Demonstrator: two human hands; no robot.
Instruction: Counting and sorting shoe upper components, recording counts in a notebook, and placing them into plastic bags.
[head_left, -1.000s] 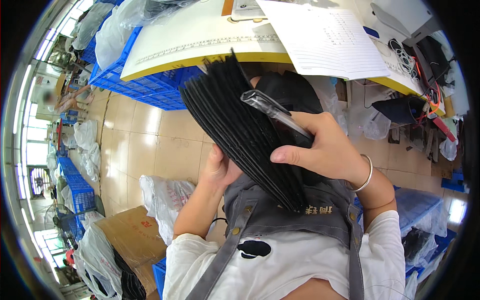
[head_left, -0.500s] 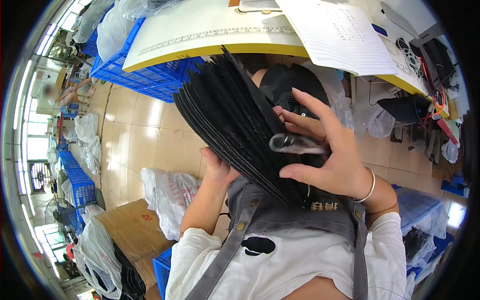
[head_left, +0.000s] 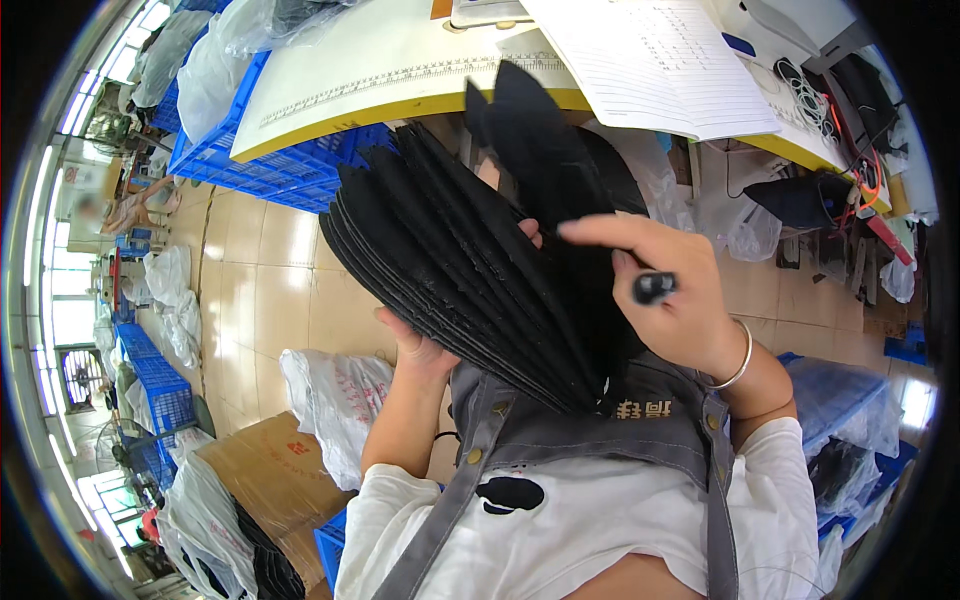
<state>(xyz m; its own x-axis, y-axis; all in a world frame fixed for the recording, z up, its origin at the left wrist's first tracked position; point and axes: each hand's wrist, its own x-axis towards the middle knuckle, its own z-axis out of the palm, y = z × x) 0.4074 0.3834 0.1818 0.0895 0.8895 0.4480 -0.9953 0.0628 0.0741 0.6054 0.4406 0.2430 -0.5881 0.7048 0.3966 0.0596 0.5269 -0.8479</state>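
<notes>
A thick, fanned stack of black, fabric-like pieces [head_left: 450, 260] with curved edges is in front of my body. My left hand [head_left: 418, 345] grips its lower left side, and fingertips showing between the pieces seem to belong to it too. One long, pointed black piece [head_left: 540, 130] stands apart from the stack toward the table. Closed round a dark, rod-like tool [head_left: 655, 288] with a rounded end, my right hand [head_left: 685, 285] is at the right of the stack. Its index finger reaches to the separated pieces; the tool's kind is unclear.
Ahead is a white table [head_left: 400, 75] with a yellow edge and a printed ruler; an open notebook [head_left: 660, 70] lies on it. Blue crates [head_left: 270, 170] are beneath its left side. A cardboard box [head_left: 280, 465] and white plastic bags [head_left: 335, 400] are on the floor at left.
The pointed piece has swung up and away from the stack. My right hand has turned and closed more tightly round the tool, whose end now points toward me. The stack has shifted slightly left.
</notes>
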